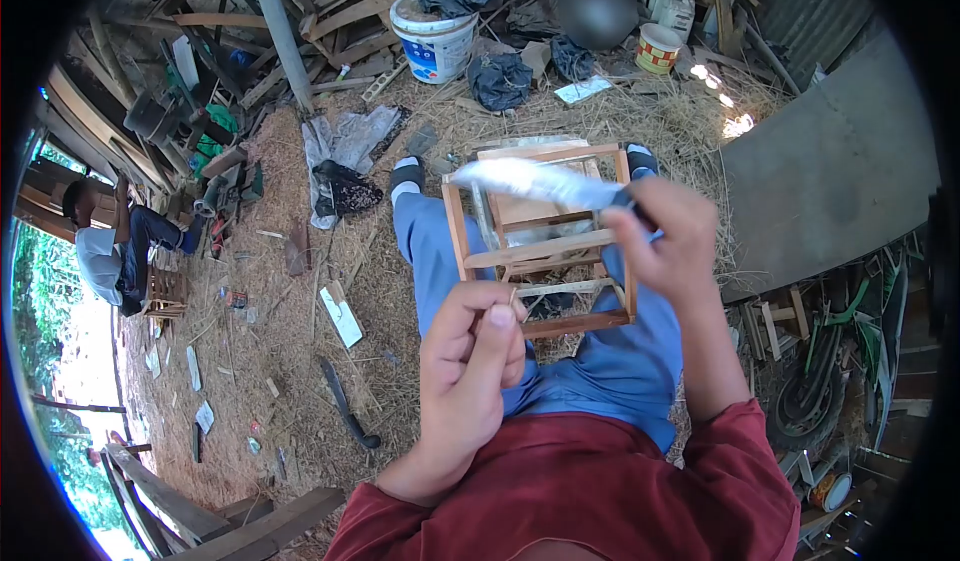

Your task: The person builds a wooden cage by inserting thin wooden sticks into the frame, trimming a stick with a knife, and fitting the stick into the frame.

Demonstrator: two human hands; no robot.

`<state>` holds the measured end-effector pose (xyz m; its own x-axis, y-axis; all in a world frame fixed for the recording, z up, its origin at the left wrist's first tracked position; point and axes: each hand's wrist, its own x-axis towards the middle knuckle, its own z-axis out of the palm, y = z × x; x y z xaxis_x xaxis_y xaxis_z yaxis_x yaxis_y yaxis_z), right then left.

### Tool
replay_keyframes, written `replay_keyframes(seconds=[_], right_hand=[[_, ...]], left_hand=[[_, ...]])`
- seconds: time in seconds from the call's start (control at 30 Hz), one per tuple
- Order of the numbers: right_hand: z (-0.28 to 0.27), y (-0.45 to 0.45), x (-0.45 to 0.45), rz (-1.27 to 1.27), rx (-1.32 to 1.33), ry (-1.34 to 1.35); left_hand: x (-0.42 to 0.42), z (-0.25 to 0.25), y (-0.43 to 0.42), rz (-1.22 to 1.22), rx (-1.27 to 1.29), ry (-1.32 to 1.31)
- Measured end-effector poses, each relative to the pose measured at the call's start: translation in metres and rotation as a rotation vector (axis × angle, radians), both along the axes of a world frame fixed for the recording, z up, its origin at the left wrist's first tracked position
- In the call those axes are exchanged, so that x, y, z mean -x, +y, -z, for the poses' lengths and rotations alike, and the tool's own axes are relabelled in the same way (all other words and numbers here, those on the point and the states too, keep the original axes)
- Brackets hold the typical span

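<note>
My right hand (675,236) is closed around the dark handle of a large knife (540,181). Its broad, pale blade is smeared by motion and points left, above a wooden stool frame (545,251) that stands between my knees. Lower and to the left, my left hand (470,361) is closed, thumb pressed against the fingers. A thin light-brown strip (513,298) sticks up from that pinch, in front of the frame's near side; its lower part is hidden by the fingers.
Straw and shavings cover the ground. A machete-like tool (345,406) lies left of my legs. A white bucket (435,41), black bags (500,81) and scrap wood fill the back. A grey sheet (830,161) stands right. Another person (110,241) sits far left.
</note>
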<state>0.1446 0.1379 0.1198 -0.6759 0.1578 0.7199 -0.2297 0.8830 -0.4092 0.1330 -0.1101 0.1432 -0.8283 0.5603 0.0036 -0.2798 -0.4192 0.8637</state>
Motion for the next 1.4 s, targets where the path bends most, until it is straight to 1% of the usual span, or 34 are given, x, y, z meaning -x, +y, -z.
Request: replay_keyframes(seconds=[0.03,0.07,0.13,0.17,0.2,0.27,0.33,0.43,0.5,0.6,0.73,0.8,0.87,0.93,0.97,1.0,1.07,1.23,1.3,1.33,1.4], right_hand=[[-0.003,0.004,-0.004,0.030,0.138,-0.061],[-0.006,0.003,-0.006,0.024,0.135,-0.061],[-0.010,-0.007,-0.012,-0.195,0.097,-0.060],[-0.010,-0.014,-0.014,-0.258,0.075,-0.078],[-0.011,-0.021,-0.015,-0.253,0.076,-0.079],[-0.014,-0.030,-0.017,-0.352,-0.049,-0.046],[-0.012,-0.030,-0.017,-0.355,-0.068,-0.072],[-0.010,-0.030,-0.014,-0.394,-0.036,-0.012],[-0.015,-0.030,-0.015,-0.375,-0.067,-0.056],[-0.016,-0.031,-0.014,-0.357,-0.075,-0.044],[-0.016,-0.025,-0.013,-0.295,-0.109,-0.044],[-0.008,-0.010,-0.010,-0.088,0.041,-0.057],[-0.006,-0.006,-0.011,-0.112,0.084,-0.044],[-0.004,-0.014,-0.016,-0.141,0.294,-0.141],[-0.004,-0.017,-0.018,-0.178,0.348,-0.180],[-0.004,-0.019,-0.020,-0.176,0.348,-0.182],[-0.004,-0.024,-0.023,-0.211,0.421,-0.281],[-0.009,-0.029,-0.025,-0.274,0.512,-0.335],[-0.006,-0.030,-0.023,-0.274,0.622,-0.378],[-0.005,-0.031,-0.021,-0.272,0.622,-0.375],[-0.003,-0.033,-0.016,-0.309,0.778,-0.475]], left_hand=[[-0.002,-0.002,0.000,-0.001,0.002,-0.017],[-0.004,-0.003,0.002,-0.008,0.003,-0.032],[-0.002,0.001,0.007,-0.030,0.013,-0.043],[0.000,0.003,0.010,-0.041,0.024,-0.053],[0.000,0.004,0.010,-0.037,0.025,-0.055],[-0.002,0.007,0.010,-0.025,-0.016,-0.024],[-0.004,0.008,0.010,-0.037,-0.046,-0.040],[-0.004,0.007,0.009,-0.039,-0.030,-0.044],[-0.004,0.006,0.009,-0.060,0.019,-0.011],[-0.006,0.007,0.009,-0.088,0.051,0.017],[-0.005,0.004,0.006,-0.081,0.035,0.010],[-0.004,0.001,0.004,-0.045,0.068,0.053],[-0.002,0.004,0.008,-0.067,0.113,0.088],[0.001,0.005,0.010,-0.092,0.161,0.124],[0.002,0.006,0.010,-0.101,0.175,0.135],[0.003,0.007,0.011,-0.108,0.188,0.143],[0.005,0.007,0.013,-0.108,0.185,0.143],[0.006,0.014,0.015,-0.122,0.228,0.160],[0.008,0.014,0.017,-0.111,0.222,0.155],[0.009,0.016,0.018,-0.108,0.222,0.157],[0.011,0.021,0.020,-0.121,0.225,0.177]])
